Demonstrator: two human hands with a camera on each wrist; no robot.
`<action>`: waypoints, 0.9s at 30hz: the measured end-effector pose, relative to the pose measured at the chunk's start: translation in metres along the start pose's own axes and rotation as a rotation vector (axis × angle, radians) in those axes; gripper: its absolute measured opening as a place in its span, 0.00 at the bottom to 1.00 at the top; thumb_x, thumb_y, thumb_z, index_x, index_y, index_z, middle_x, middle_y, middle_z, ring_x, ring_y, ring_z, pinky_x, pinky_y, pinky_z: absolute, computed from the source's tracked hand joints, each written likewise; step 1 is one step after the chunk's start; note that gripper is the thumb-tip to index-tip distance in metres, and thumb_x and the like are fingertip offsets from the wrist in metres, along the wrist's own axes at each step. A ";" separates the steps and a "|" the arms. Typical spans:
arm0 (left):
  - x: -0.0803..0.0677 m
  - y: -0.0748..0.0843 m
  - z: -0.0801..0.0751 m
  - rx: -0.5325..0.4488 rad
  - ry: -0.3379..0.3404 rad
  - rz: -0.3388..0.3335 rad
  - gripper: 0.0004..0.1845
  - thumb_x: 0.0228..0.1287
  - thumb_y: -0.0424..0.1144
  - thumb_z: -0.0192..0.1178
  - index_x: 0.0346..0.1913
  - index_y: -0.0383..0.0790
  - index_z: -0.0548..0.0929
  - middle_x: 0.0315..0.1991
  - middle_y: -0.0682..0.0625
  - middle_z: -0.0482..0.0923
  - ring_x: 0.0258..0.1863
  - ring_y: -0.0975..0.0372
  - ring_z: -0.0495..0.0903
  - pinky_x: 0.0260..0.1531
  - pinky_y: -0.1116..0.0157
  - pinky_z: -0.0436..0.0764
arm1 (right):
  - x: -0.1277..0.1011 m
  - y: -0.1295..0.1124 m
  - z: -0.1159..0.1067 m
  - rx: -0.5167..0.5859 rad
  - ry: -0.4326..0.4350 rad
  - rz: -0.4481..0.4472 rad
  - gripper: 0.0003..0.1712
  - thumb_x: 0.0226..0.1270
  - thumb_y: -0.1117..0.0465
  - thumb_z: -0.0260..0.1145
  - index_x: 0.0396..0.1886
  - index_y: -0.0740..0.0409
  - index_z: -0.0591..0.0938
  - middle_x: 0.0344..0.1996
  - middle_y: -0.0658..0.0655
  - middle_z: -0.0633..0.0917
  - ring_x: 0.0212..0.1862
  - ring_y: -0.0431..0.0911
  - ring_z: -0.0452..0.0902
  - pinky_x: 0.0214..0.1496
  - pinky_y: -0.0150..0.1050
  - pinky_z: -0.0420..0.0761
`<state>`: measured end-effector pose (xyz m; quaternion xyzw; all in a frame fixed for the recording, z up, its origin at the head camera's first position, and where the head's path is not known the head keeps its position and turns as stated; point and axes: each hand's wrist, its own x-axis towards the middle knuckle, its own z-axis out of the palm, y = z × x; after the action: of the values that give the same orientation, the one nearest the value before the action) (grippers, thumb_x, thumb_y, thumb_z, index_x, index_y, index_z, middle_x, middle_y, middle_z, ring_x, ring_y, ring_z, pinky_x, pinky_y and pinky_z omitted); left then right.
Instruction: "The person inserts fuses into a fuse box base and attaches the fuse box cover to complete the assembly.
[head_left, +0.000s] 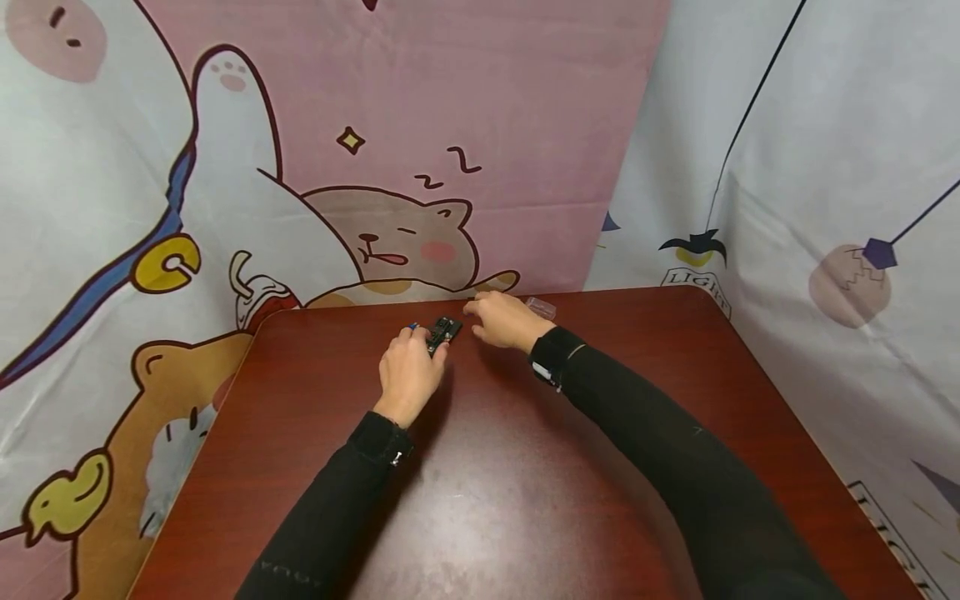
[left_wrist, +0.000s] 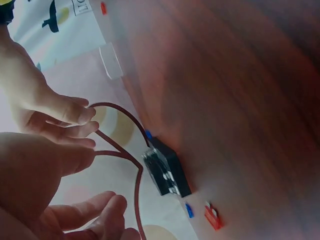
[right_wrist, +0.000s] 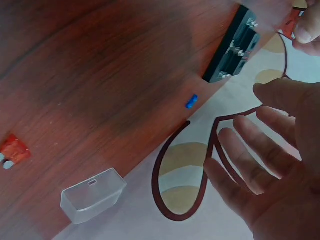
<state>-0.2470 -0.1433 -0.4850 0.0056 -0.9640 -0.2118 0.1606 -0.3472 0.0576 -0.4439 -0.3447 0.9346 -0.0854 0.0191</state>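
L hand (head_left: 410,373) loose, empty, R hand (head_left: 504,321) relaxed, empty, both nr blk block (right_wrist: 231,49)

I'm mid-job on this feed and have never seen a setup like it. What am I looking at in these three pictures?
There is no machine here, only a person's left hand and right hand. The wide picture comes from a camera on the head, looking forward and down. The other two come from a camera on each wrist. On the brown table lie a black block with metal parts, a clear plastic case, a blue piece, another blue piece, a red piece and another red piece. As far as the wrist pictures show, neither hand holds anything; the left one is close to the block.
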 end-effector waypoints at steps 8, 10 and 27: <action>0.010 -0.010 0.007 0.067 -0.071 -0.041 0.31 0.76 0.58 0.69 0.59 0.30 0.86 0.49 0.36 0.83 0.47 0.40 0.86 0.44 0.41 0.86 | 0.025 0.000 0.011 0.027 -0.076 0.013 0.27 0.79 0.59 0.70 0.75 0.56 0.83 0.70 0.61 0.84 0.73 0.56 0.81 0.75 0.54 0.81; 0.011 -0.012 0.010 0.081 -0.091 -0.055 0.33 0.75 0.59 0.70 0.60 0.29 0.85 0.49 0.35 0.82 0.47 0.40 0.85 0.44 0.41 0.86 | 0.030 -0.001 0.014 0.014 -0.084 0.040 0.29 0.80 0.58 0.70 0.77 0.54 0.81 0.72 0.61 0.83 0.75 0.55 0.80 0.77 0.54 0.80; 0.018 -0.017 0.021 0.122 -0.207 -0.127 0.34 0.75 0.60 0.70 0.57 0.26 0.85 0.51 0.35 0.78 0.52 0.41 0.81 0.47 0.43 0.85 | 0.068 -0.004 0.039 -0.077 -0.167 0.029 0.35 0.77 0.60 0.70 0.82 0.48 0.77 0.73 0.59 0.81 0.74 0.55 0.79 0.77 0.52 0.79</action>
<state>-0.2714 -0.1513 -0.5050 0.0546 -0.9843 -0.1617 0.0458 -0.3927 0.0043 -0.4797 -0.3377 0.9372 -0.0201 0.0849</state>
